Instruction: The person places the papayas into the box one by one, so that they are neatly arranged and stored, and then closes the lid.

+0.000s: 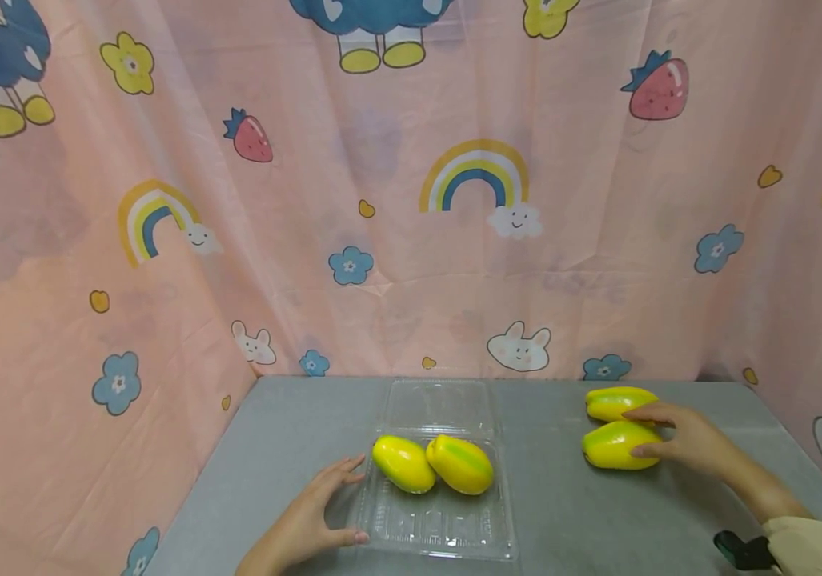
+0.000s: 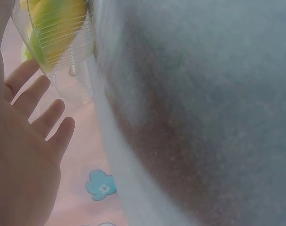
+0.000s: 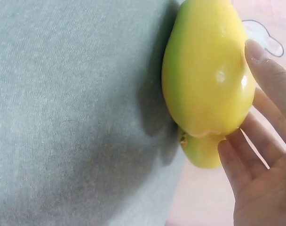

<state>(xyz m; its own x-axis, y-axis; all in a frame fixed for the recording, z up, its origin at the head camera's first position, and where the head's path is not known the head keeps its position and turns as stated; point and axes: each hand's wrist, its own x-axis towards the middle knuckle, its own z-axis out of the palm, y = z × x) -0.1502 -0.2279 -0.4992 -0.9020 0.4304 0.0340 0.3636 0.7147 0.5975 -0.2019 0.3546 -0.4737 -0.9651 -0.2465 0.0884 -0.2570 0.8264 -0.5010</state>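
Note:
In the head view my right hand (image 1: pixel 695 436) grips the nearer of two yellow-green papayas (image 1: pixel 618 446) on the right of the table. Its thumb lies on the papaya's near side, the fingers over the far side. The other papaya (image 1: pixel 615 402) lies just behind. In the right wrist view the gripped papaya (image 3: pixel 209 70) partly covers that one. My left hand (image 1: pixel 310 516), fingers spread, is at the left edge of a clear plastic clamshell box (image 1: pixel 439 532). Two papayas, a left one (image 1: pixel 403 464) and a right one (image 1: pixel 461 466), lie in its base.
The box's lid (image 1: pixel 439 406) lies folded back toward the rear of the grey table (image 1: pixel 555 512). A pink printed curtain (image 1: pixel 396 320) hangs behind and beside the table. Near the right sleeve (image 1: pixel 814 548) is a dark object (image 1: pixel 742 552), cut off by the frame's lower edge.

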